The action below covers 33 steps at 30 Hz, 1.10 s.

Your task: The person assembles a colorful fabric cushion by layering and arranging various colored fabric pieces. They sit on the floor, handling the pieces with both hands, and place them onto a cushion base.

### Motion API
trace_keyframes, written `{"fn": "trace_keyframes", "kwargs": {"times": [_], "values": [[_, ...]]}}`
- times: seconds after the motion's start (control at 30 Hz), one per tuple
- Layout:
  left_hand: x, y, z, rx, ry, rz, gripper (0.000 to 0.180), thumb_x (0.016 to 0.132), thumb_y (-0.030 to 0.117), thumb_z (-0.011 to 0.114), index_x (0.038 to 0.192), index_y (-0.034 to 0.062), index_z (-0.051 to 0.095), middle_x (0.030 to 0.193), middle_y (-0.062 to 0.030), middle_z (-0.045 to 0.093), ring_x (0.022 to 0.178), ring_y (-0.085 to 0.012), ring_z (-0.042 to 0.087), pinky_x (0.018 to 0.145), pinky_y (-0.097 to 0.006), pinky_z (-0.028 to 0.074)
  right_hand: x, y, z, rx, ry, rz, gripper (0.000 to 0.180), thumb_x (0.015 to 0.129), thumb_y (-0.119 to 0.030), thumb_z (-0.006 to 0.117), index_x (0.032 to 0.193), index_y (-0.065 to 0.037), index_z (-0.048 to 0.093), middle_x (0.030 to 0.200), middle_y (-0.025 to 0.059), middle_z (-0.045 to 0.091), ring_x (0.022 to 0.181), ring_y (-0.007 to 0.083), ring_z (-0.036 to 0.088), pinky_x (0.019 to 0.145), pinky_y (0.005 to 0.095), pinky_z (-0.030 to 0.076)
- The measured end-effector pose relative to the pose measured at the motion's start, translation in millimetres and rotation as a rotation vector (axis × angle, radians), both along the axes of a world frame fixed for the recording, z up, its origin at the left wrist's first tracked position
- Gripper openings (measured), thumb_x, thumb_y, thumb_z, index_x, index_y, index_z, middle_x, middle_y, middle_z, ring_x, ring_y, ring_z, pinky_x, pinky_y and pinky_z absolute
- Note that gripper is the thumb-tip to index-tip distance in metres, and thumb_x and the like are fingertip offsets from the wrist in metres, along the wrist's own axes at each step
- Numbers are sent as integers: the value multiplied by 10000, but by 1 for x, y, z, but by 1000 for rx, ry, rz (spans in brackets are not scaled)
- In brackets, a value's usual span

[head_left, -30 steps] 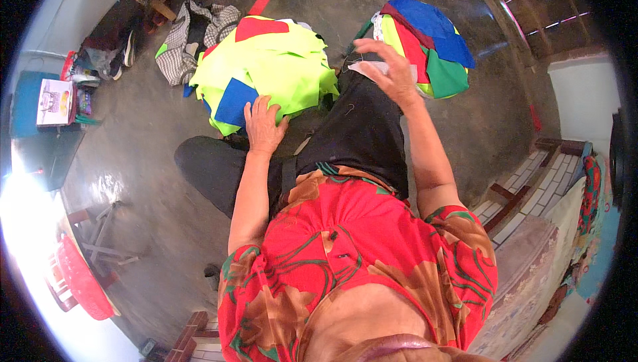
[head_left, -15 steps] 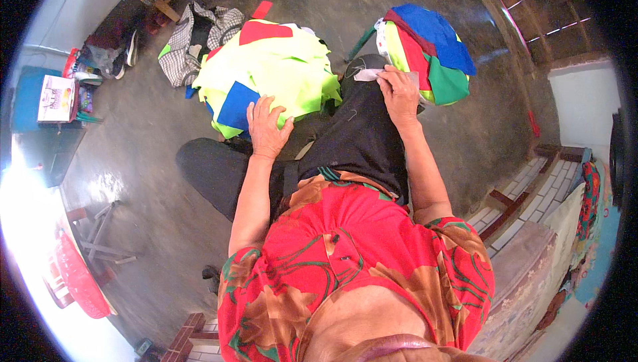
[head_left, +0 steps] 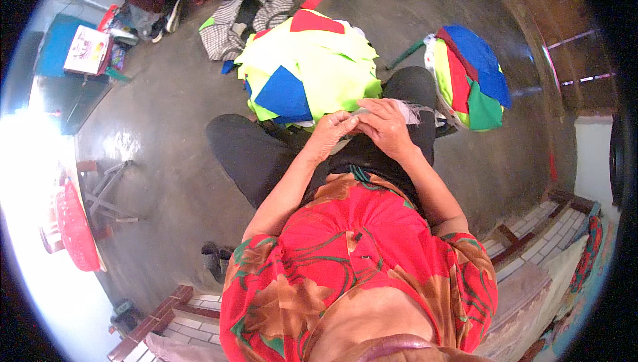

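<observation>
Both my hands meet above my dark-trousered lap. My left hand (head_left: 330, 133) is closed, thumb and fingers pinching the edge of a whitish cloth scrap. My right hand (head_left: 385, 126) is closed on the same white cloth scrap (head_left: 410, 113), whose frayed threads hang out beyond the knuckles. Fingers hide most of the scrap. Just ahead of the hands lies a heap of neon-yellow fabric pieces (head_left: 339, 63), with a blue piece (head_left: 284, 95) and a red piece (head_left: 317, 21) on top. To the right, past my knee, stands a bundle of blue, red, green and yellow cloth (head_left: 488, 73).
Black-and-white checked cloth (head_left: 222, 29) lies behind the heap. A green bar (head_left: 405, 55) juts from the right bundle. At the left are a blue piece of furniture with a printed box (head_left: 86, 49), a folding metal stand (head_left: 109, 192) and a red plastic object (head_left: 78, 229).
My left hand has left the yellow heap and come to my right hand. The right hand has drawn the white scrap back toward my lap. The view has shifted left.
</observation>
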<state>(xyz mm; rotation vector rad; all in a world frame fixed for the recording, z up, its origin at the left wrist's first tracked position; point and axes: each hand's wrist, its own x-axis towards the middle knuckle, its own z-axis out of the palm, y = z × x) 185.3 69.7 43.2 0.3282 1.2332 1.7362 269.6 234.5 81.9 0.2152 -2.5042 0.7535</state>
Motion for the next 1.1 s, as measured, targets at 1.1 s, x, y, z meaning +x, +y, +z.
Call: {"fn": "trace_keyframes", "kwargs": {"times": [1.1], "values": [[-238,-59,-28,-533,202,680,251,832,31,587,1067,0,506,956,-111,610,789,-222,656,582,-320,550,-3,45,-8,113,-66,-467,139,786,-161,683,921,-133,665,1089,42,644,1164,234,532,1033,444,292]]}}
